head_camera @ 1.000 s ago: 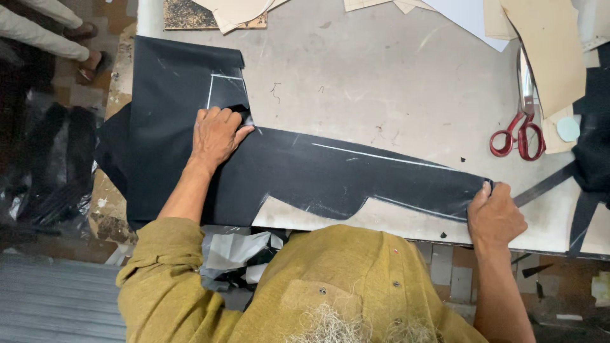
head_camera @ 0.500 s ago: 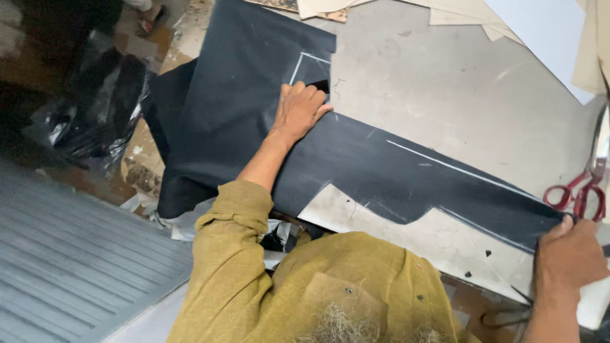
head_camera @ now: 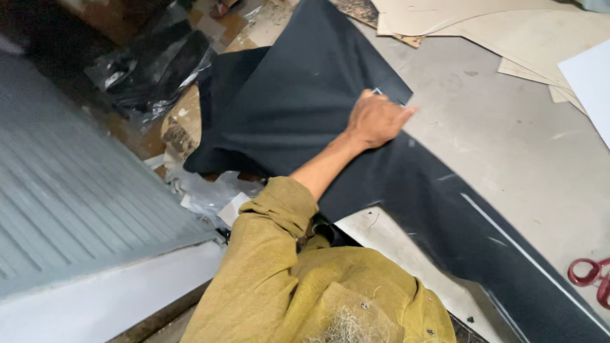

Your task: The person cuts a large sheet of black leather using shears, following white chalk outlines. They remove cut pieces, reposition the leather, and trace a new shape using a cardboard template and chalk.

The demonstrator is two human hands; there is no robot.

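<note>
Grey worktable in a cluttered workshop, scuffed top, pale card pattern sheets stacked at far edge, red-handled scissors at right edge, well apart from the work. Spread across the table: black fabric, chalk-lined, one end draped off the table's left side twd the floor, long strip running to lower right. Left hand pressed flat on the cloth nr a chalk mark, palm down, fingers stretched fwd and together, not clenched, nothing gripped; likely pinning the piece so it lies smooth and doesn't slide. Left arm extended, elbow slightly bent, mustard-yellow sleeve pushed up the forearm. Right hand out of shot, grip can't be told. Dark plastic bags and paper scraps on floor at left
</note>
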